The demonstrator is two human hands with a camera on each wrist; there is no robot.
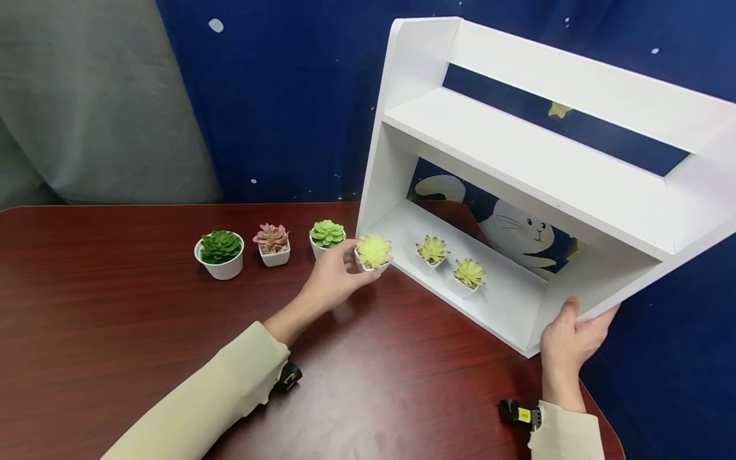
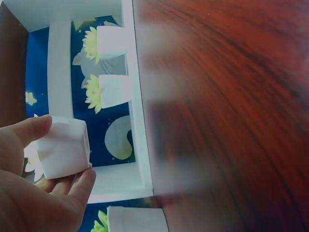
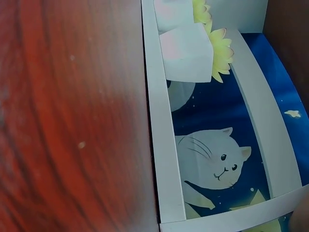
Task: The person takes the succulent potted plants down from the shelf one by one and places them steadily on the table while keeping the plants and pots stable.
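Between its thumb and fingers my left hand (image 1: 335,276) pinches a yellow-green potted succulent (image 1: 374,252), held in the air by the shelf's left front edge. Its white square pot (image 2: 65,147) fills the grip in the left wrist view. A white two-tier shelf (image 1: 529,191) stands at an angle on the table. On its lower board sit two more yellow succulents, the left one (image 1: 432,250) and the right one (image 1: 469,274), in white pots. My right hand (image 1: 575,335) grips the shelf's lower right side, thumb in front; some fingers are hidden behind the panel.
On the dark red table (image 1: 115,306), left of the shelf, stand a dark green succulent (image 1: 220,254) in a round pot, a pink succulent (image 1: 273,244) and a bright green succulent (image 1: 327,235). A blue patterned curtain (image 1: 287,96) and a grey cloth (image 1: 98,102) hang behind.
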